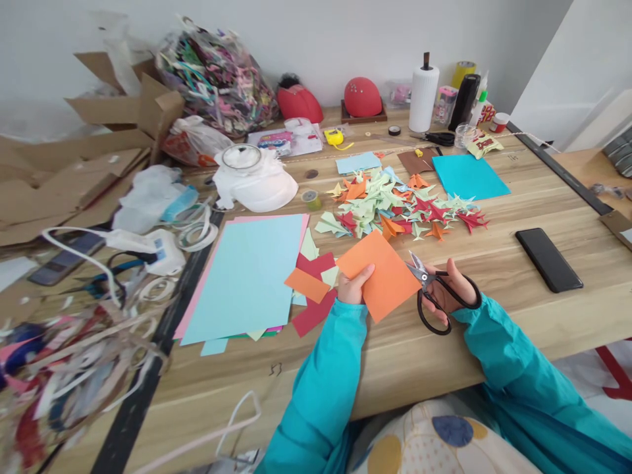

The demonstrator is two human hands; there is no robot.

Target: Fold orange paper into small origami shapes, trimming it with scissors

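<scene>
An orange square of paper (pixel 382 280) is pinched by its left side in my left hand (pixel 354 284), the thumb lying on top. My right hand (pixel 451 289) has its fingers through the black handles of a pair of scissors (pixel 425 280). The scissor blades stand apart at the paper's right corner; whether they touch it I cannot tell. Just left of my left hand lie an orange paper strip (pixel 307 284) and red paper pieces (pixel 316 316). Beyond the square is a pile of folded paper cranes (pixel 380 201) in green, orange, red and blue.
A stack of coloured sheets, light blue (pixel 247 276) on top, lies left. A black phone (pixel 549 259) lies right. Turquoise paper (pixel 471 176) is behind the cranes. Ribbons (pixel 74 382), a power strip (pixel 145 250) and cardboard (pixel 74 178) crowd the left side. Bottles, including a white one (pixel 423 99), stand at back.
</scene>
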